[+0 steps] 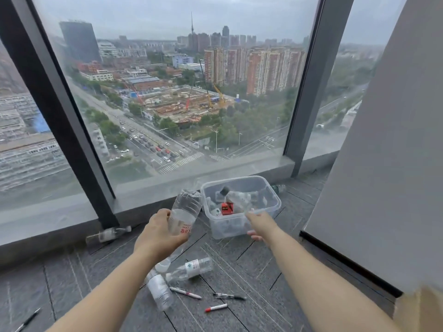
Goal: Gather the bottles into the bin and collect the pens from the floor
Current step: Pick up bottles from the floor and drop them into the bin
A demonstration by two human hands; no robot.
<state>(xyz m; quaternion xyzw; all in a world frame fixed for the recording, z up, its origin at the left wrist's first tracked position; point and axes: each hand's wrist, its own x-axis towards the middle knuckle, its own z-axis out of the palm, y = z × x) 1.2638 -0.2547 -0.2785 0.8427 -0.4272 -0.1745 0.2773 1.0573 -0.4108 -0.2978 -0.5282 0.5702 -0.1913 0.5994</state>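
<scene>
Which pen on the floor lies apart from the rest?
The dark pen at the far left edge; the other three pens cluster beside the floor bottles.

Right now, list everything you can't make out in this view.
- Head view: right hand fingertips blur against the bin wall; grip unclear.
- Bottles inside the bin overlap behind cloudy plastic; count unclear.
- Bottle behind the bin: mostly hidden by it.
- Pen at bottom left: cut off by the frame edge.
- Label on the held bottle in the left hand: too blurred to read.
</scene>
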